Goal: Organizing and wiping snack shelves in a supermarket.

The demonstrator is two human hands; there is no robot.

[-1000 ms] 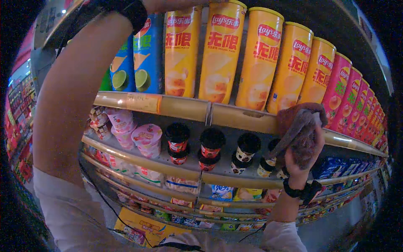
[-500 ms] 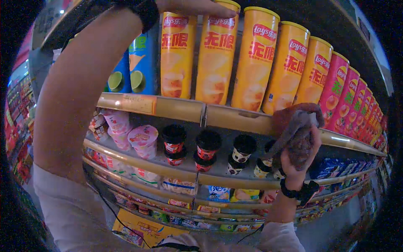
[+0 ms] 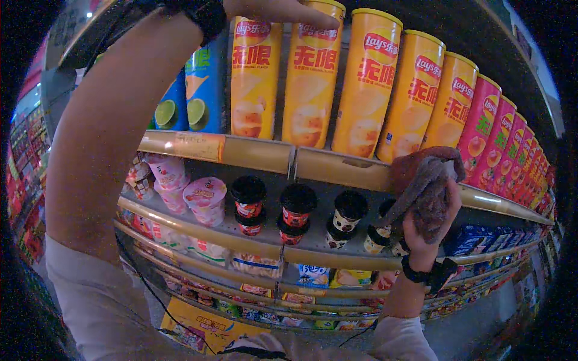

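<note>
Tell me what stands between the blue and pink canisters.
Five yellow canisters stand between the blue canisters and the pink canisters, as the head view shows.

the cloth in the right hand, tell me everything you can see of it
The cloth is greyish brown, soft-looking and towel-like. It is bunched in folds, gripped in the right hand, one flap drooping to the lower left. Its upper part overlaps the tan shelf edge; whether it presses there is unclear.

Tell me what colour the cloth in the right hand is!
The cloth is greyish brown, redder at its upper left, best seen in the head view.
</note>
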